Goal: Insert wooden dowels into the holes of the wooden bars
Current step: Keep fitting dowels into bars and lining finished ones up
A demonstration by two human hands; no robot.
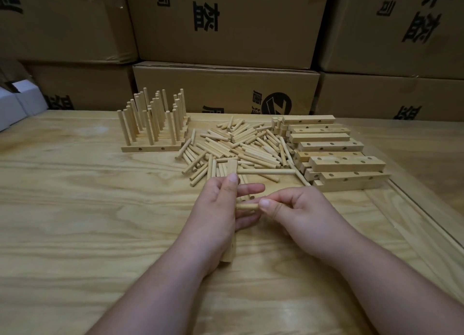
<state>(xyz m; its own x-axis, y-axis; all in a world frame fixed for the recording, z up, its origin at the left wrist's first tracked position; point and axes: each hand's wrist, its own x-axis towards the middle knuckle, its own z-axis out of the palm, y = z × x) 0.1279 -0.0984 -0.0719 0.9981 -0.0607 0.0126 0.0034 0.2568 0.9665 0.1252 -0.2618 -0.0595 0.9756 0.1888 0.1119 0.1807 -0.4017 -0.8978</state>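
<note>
My left hand [218, 214] grips a wooden bar [231, 167] that points away from me, its near end showing below my palm. One dowel [266, 171] sticks out sideways to the right from the bar's far end. My right hand [298, 209] pinches a second dowel [247, 206] between thumb and fingers, with its tip against the bar's side near my left fingers. A heap of loose dowels [241, 144] lies just beyond my hands. Bare bars [334, 156] with holes are stacked to the right of the heap.
Several finished bars with upright dowels [153, 124] stand at the back left of the wooden table [88, 209]. Cardboard boxes [226, 28] form a wall behind. A white box [15, 106] sits at the far left edge.
</note>
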